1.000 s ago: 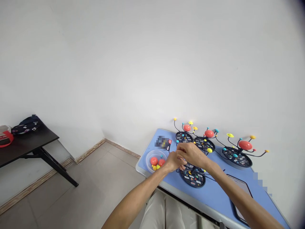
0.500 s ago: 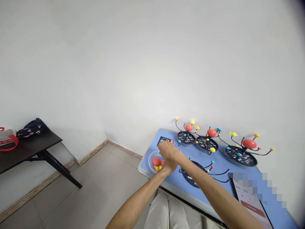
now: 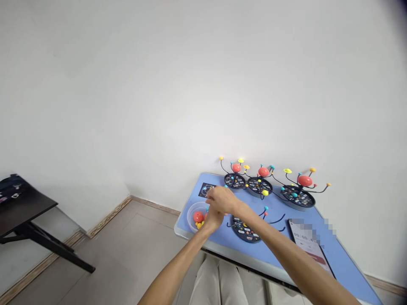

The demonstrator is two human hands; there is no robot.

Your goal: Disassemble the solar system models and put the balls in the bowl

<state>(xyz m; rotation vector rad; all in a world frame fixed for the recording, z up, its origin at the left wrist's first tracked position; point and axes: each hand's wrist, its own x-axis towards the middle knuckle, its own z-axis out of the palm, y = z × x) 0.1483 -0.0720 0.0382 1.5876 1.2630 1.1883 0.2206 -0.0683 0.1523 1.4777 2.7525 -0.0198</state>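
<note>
My right hand (image 3: 223, 200) is above and against my left hand (image 3: 215, 217), by the right side of a clear plastic bowl (image 3: 190, 215). Both hands have curled fingers; anything between them is hidden. Inside the bowl are red balls (image 3: 198, 217) and small yellow balls (image 3: 199, 225). Just right of my hands lies a round black base (image 3: 246, 232) of a planet model, partly covered by my right forearm. Bent black rods (image 3: 277, 220) reach out from it, some tipped with small teal and red balls (image 3: 266, 209).
Three planet models with red centre balls (image 3: 236, 168) (image 3: 263, 172) (image 3: 305, 181) stand along the wall side of the blue table (image 3: 337, 258). A dark printed card (image 3: 205, 189) lies behind the bowl. A phone (image 3: 310, 245) showing a timer lies at right. A black table (image 3: 28, 207) stands far left.
The view has swung to the right, so the table sits further left in it. My hands stay together beside the bowl, the right one slightly further from it, uncovering more of the card.
</note>
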